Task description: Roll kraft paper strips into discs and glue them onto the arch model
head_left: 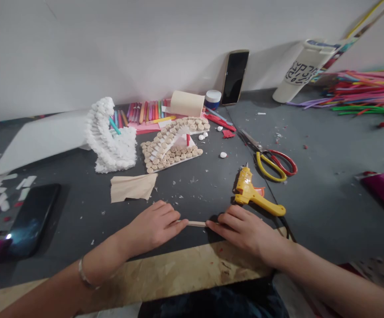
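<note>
A thin, tan rolled strip (196, 224), paper-like, stretches between my two hands near the table's front edge. My left hand (155, 225) pinches its left end, and my right hand (241, 229) grips the right end, with both ends hidden by fingers. Just beyond my left hand lies a torn piece of tan tape or paper (134, 187). Close above my right hand rests a yellow glue gun (249, 192). Farther back sits a flat base covered in small tan coils (178, 154), with a curved stepped strip across it.
A white fluffy curved model (110, 143) stands left of the coiled one. Scissors (268, 157) lie at right. One phone (34, 221) lies at left; another phone (235, 77) leans on the wall near a tumbler (299, 73). Pipe cleaners (367, 90) are piled at far right.
</note>
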Demonstrator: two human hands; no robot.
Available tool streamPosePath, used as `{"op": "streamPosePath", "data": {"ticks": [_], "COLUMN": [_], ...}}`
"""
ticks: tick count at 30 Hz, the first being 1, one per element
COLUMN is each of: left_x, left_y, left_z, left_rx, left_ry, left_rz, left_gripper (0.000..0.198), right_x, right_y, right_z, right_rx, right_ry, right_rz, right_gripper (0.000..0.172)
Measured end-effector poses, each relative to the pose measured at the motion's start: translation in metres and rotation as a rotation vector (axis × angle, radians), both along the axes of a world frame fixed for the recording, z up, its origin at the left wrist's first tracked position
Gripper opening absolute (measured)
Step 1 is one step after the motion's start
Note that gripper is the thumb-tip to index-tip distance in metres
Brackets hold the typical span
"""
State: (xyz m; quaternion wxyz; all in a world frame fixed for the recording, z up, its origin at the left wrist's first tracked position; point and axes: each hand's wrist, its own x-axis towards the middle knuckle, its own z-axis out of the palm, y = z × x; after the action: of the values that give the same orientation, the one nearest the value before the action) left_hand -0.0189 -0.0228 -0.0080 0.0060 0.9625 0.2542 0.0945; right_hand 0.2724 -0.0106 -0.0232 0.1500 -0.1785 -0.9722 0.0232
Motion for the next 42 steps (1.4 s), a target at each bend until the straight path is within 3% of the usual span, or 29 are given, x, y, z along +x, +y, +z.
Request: {"op": "streamPosePath", "data": {"ticks": [6,13,17,25,36,42], "left_x": [-0.002,-0.001,0.0,0.0,0.0,-0.004], "left_y": [-0.001,0.001,0.002,0.002,-0.001,-0.007], "left_z": [-0.001,-0.002,-0.001,-0.002,0.004,0.0], "left_rx": [-0.018,-0.102,-0.12,-0.087,-0.007,0.018], "left_ry": [-0.021,0.004,-0.014,0.007,-0.12,-0.083], "left_rz": [-0.009,0.04,0.018,0.024,-0.014,-0.006], "left_gripper": [0.028,0.035,0.033,0.031,0.023,0.022], "right_x": [0.001,0.002,0.005,0.006,0.012,0.006], "right_y": [-0.003,0.002,0.0,-0.005,-0.01,-0.018], "right_z": [0.002,-0.012,-0.008,-0.002,-0.002,-0.001], "right_rx": [-0.018,-0.123,-0.093,-0.026,-0.027,-0.033], "right_ry": [-0.037,0.097,0.072,-0.026,0.034,0.028], "right_rz": [-0.009,-0.074,-0.021,-0.01,-0.051,-0.156], "right_gripper": [0.036,0.036,0.035,0.033,0.03,0.02]}}
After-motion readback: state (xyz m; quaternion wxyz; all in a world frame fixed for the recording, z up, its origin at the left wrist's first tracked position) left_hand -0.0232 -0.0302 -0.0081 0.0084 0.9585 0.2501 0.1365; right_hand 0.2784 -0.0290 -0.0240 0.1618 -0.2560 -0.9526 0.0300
